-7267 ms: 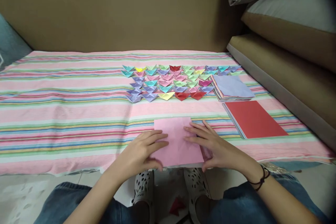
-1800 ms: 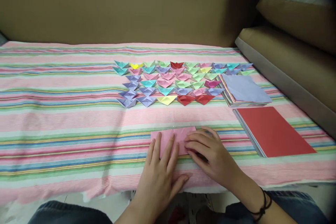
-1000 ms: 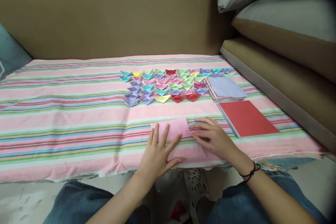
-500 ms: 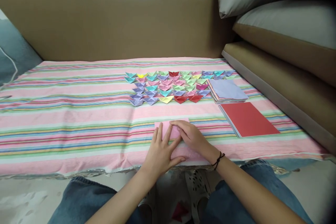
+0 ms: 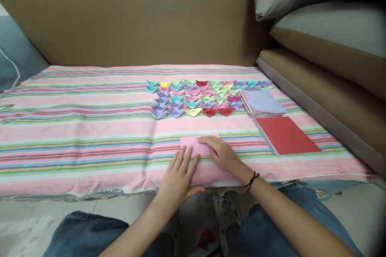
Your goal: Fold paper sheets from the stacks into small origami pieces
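A pink sheet of folded paper [image 5: 188, 141] lies flat on the striped cloth, close in front of me. My left hand [image 5: 178, 172] is open, its spread fingertips touching the paper's near edge and the thumb pointing right. From the right, my right hand [image 5: 221, 152] holds the paper down with bent fingers kept together. It covers the paper's right part, and its thumb is tucked close beneath the index finger. A dark cord bracelet [image 5: 252, 181] circles the right wrist.
Rows of small folded paper boats [image 5: 193, 104] stand beyond the hands. To the right lie a stack of lilac-topped paper [image 5: 265, 102] and a red-topped stack [image 5: 289, 136]. Cushions [image 5: 325, 84] line the right side. A red folded paper [image 5: 206, 239] is on the floor.
My left hand has slid back toward me and slightly left, uncovering more of the pink paper. The right hand stays on the paper. The view has shifted slightly.
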The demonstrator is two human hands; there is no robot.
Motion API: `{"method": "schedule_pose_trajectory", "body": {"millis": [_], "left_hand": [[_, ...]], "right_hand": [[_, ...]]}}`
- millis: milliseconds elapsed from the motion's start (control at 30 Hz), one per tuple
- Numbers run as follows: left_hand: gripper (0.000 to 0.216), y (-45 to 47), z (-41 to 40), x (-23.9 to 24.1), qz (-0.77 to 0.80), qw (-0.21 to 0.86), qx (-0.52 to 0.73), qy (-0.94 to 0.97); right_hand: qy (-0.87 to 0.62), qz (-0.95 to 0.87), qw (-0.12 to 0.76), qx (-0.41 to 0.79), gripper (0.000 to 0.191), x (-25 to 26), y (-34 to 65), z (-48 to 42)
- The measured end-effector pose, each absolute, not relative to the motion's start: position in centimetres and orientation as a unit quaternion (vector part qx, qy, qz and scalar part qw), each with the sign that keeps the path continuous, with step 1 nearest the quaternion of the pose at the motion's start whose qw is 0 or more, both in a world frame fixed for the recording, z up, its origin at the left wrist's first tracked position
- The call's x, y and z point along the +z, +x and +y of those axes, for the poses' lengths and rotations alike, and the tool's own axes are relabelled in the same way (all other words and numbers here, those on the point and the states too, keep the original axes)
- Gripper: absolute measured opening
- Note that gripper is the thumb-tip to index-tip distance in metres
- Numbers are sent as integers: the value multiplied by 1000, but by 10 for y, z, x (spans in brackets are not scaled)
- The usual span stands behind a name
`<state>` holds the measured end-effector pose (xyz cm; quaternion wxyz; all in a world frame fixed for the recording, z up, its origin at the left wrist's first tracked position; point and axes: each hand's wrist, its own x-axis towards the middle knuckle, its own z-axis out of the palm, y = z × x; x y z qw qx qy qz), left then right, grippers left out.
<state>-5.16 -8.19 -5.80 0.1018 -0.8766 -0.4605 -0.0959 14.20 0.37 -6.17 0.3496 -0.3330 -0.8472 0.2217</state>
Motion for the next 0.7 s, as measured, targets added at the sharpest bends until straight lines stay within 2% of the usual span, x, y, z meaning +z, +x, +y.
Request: {"method": "schedule_pose_trajectory", "body": {"millis": [133,333,700], "left_hand": [[85,-50,-84,-56,-480,87,-101,-867],[93,-33,-83,-51,-521,79,-91,-845],[75,-53,-93,-52,-513,113,-116,-843]], "right_hand": [[-331,-851,348,211,45,-63,142,4],[-330,-855,340,210,44,-61,141,3],[-329,-861,334,198,44,-60,141,3]]}}
